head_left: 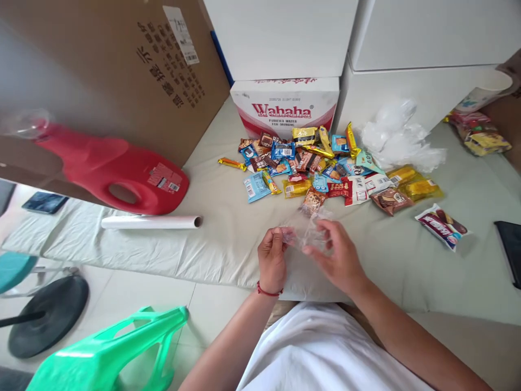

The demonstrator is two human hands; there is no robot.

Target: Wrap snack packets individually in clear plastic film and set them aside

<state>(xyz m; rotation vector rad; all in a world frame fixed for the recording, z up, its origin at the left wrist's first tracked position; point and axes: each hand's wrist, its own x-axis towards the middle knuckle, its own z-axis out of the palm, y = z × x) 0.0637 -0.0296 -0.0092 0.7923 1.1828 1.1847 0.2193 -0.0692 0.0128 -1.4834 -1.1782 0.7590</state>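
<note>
Between my hands stretches a thin clear plastic bag (301, 231), held above the front part of the cloth-covered table. My left hand (272, 258), with a red cord at the wrist, is closed with thumb and fingers pinching the bag's left end. My right hand (336, 255) has curled, parted fingers at the bag's right side; whether they grip the film is hard to make out. Just beyond the bag lies a brown snack packet (312, 201), in front of a spread pile of small wrapped snacks (305, 160). A purple and white snack packet (442, 225) lies apart at the right.
Behind the pile stand a Wahaha carton (285, 108) and white cabinets (407, 38). Crumpled clear bags (401, 138) lie beside it. At left are a red jug (122, 168), a white roll (150, 222) and a large cardboard box (101, 60). A green stool (109, 347) is on the floor.
</note>
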